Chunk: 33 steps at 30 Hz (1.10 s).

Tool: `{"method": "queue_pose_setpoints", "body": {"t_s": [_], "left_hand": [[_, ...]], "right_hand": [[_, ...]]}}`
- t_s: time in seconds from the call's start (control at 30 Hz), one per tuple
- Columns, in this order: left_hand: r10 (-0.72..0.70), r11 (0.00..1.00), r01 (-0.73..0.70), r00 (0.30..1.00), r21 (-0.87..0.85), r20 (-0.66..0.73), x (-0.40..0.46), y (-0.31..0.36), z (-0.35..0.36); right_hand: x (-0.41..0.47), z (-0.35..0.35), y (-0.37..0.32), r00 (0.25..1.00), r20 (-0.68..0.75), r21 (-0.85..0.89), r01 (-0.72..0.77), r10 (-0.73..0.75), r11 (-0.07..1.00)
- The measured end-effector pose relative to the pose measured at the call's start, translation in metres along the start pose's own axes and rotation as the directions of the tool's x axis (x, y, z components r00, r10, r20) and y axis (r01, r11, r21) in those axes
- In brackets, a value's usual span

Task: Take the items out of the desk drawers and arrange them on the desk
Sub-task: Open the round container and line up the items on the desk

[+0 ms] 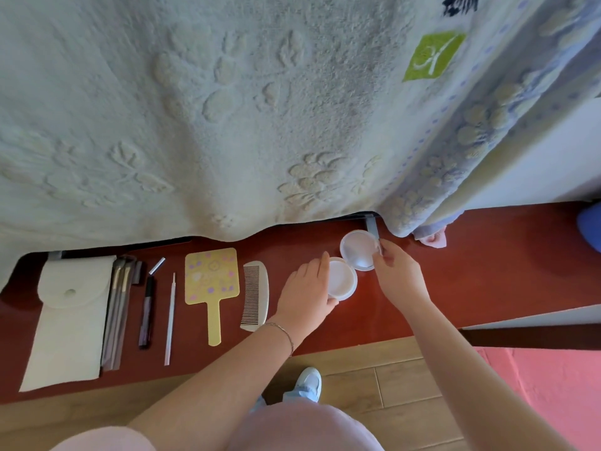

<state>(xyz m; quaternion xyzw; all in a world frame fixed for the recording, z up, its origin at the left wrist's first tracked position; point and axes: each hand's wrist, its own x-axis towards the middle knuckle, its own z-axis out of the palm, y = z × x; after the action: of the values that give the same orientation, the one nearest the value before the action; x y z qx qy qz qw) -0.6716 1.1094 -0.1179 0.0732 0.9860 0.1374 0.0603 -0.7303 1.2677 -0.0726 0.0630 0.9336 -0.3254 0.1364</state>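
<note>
On the red tabletop (455,271), right of the middle, a round white compact (349,276) lies open, its base flat on the wood and its lid (359,250) swung up and back toward the blanket (227,109) that hangs over the far edge. The left hand (307,292) grips the base, fingers (322,265) curled over its left rim and thumb beneath the near edge. The right hand (396,271) pinches the right rim of the lid between thumb and fingers, which are together on it. Left of the compact, a row of things lies side by side, each apart from the next: a white comb (257,294) just beside the left hand, a yellow hand mirror (212,281) face down with its handle pointing to the near edge, a thin white stick (170,317), a dark pen-like tube (147,314) with its silver cap (157,265) lying beyond it, a bundle of brushes (118,307) in a clear sleeve, and a white pouch (70,314) with a snap flap at the far left, touching the brushes. A thin bracelet (283,332) circles the left wrist. Below the tabletop show wooden floor (374,385), a pale shoe (309,384) and a pink mat (536,392).
</note>
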Motion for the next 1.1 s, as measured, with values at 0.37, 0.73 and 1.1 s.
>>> {"method": "queue_pose_setpoints", "body": {"t_s": [0.37, 0.73, 1.1], "left_hand": [[-0.02, 1.0, 0.018, 0.993, -0.013, -0.113, -0.016, -0.005, -0.01], [-0.262, 0.963, 0.258, 0.964, 0.081, 0.047, -0.097, -0.055, -0.011], [-0.143, 0.984, 0.134, 0.987, 0.121, 0.068, -0.056, -0.034, -0.003]], "right_hand": [[-0.011, 0.001, 0.008, 0.981, -0.133, -0.073, 0.13, -0.139, 0.989], [-0.084, 0.083, -0.022, 0.853, 0.032, -0.1, 0.522, -0.522, 0.847], [-0.084, 0.064, -0.004, 0.884, -0.016, -0.168, 0.457, -0.466, 0.873]]}}
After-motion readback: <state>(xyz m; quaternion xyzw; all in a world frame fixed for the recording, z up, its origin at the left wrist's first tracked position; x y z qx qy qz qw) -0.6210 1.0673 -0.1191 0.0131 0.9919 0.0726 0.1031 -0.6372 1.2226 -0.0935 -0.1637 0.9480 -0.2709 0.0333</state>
